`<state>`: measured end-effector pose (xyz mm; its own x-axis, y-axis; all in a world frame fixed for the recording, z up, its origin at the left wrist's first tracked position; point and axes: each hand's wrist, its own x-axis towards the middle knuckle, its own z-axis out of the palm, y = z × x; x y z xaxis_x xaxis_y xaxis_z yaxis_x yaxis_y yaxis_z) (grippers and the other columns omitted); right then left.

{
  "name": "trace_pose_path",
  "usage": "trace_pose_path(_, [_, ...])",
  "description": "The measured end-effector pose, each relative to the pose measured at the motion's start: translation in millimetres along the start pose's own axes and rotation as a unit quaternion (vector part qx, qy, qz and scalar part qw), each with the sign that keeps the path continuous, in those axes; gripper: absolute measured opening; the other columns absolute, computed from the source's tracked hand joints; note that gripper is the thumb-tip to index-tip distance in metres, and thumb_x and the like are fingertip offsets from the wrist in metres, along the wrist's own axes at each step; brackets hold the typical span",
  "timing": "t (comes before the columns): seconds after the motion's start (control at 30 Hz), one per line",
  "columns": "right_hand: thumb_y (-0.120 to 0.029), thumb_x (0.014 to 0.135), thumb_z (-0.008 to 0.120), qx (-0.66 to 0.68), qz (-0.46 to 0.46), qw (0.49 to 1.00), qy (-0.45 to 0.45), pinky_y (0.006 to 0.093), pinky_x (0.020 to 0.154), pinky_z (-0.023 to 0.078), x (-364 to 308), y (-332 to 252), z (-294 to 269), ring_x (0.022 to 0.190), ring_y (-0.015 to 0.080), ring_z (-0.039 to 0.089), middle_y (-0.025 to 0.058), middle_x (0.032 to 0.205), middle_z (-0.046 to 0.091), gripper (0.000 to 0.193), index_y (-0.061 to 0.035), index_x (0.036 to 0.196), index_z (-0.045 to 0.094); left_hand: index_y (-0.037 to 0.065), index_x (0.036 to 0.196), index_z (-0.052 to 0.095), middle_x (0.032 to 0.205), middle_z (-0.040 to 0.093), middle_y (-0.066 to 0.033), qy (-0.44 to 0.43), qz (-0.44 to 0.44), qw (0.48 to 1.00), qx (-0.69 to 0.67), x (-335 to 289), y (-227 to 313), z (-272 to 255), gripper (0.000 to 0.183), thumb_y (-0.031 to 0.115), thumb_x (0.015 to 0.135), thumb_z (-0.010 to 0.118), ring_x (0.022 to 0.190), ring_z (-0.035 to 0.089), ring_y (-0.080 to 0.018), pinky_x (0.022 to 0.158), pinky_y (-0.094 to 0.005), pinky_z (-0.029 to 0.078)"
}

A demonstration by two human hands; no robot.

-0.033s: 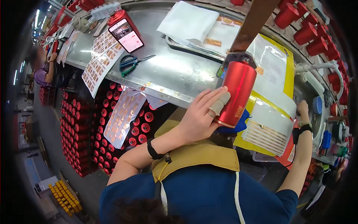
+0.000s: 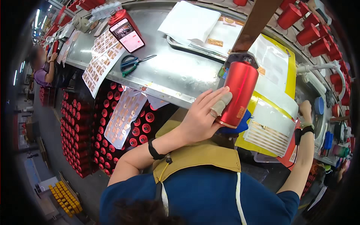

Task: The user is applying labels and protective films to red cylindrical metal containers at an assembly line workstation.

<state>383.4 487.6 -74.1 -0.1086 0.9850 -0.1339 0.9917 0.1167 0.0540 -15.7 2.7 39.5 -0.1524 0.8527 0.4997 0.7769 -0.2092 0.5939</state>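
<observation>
A red metal bottle (image 2: 243, 88) with a dark neck stands tilted in front of me, over a blue cloth-like piece (image 2: 245, 120). My left hand (image 2: 206, 112) lies against its left side near the base, pale covers on some fingers; the thumb is hidden at the bottle's bottom. Far to the right, my right hand (image 2: 305, 108) is closed by the bench edge, near a small blue bowl (image 2: 319, 105); what its fingers hold, if anything, is hidden. Between the hands, a sheet with gold stripes (image 2: 266, 138) lies on a yellow board (image 2: 290, 80).
Scissors (image 2: 131, 64) and a phone (image 2: 127, 35) leaning on a red bottle sit on the metal bench (image 2: 168, 75). Sticker sheets (image 2: 99, 67) overhang its edge. A brown post (image 2: 255, 24) rises beyond the bottle. Stacked red bottles (image 2: 77, 131) stand lower left; another person (image 2: 43, 67) works far left.
</observation>
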Motion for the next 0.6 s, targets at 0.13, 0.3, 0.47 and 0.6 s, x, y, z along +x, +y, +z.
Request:
trace_pose_path(0.13, [-0.022,0.092,0.065,0.031,-0.072,0.990,0.116,0.0465,0.081,0.057,-29.6,-29.0,-56.8,0.096,0.0411,0.073,0.0220,0.098,0.075,0.027,-0.0013,0.107,0.071,-0.002,0.148,0.047,0.156,0.046,-0.0202,0.002,-0.014,0.999,-0.036,-2.3,-1.1,-0.9,0.086,0.013,0.072,0.085,0.142,0.047,-0.0385,0.115,-0.0505,0.040])
trace_pose_path(0.3, [-0.014,0.098,0.063,0.182,-0.214,0.951,0.130,0.0337,0.069,0.049,-125.0,-79.7,-130.8,0.072,0.0193,0.062,0.0124,0.082,0.065,0.016,-0.0005,0.104,0.066,-0.002,0.152,0.042,0.154,0.046,-0.0253,0.008,-0.053,0.990,-0.129,1.2,-10.9,7.1,0.096,0.020,0.072,0.090,0.142,0.045,-0.0415,0.116,-0.0470,0.039])
trace_pose_path(0.47, [-0.006,0.099,0.062,0.305,-0.314,0.889,0.131,0.0304,0.073,0.050,-208.8,-163.9,-161.8,0.075,0.0184,0.062,0.0147,0.088,0.065,0.012,0.0011,0.107,0.064,0.000,0.155,0.040,0.143,0.057,-0.0249,-0.017,-0.174,0.960,-0.218,4.2,-20.3,16.1,0.102,0.026,0.073,0.094,0.133,0.057,-0.0364,0.112,-0.0433,0.045])
trace_pose_path(0.6, [0.002,0.095,0.059,0.285,-0.372,0.877,0.107,0.0350,0.070,0.049,-257.8,-197.4,-188.3,0.076,0.0274,0.062,0.0132,0.096,0.065,0.012,-0.0004,0.104,0.068,0.001,0.157,0.039,0.142,0.059,-0.0216,-0.026,-0.152,0.971,-0.181,7.1,-12.9,10.3,0.103,0.027,0.073,0.094,0.130,0.060,-0.0308,0.108,-0.0401,0.048])
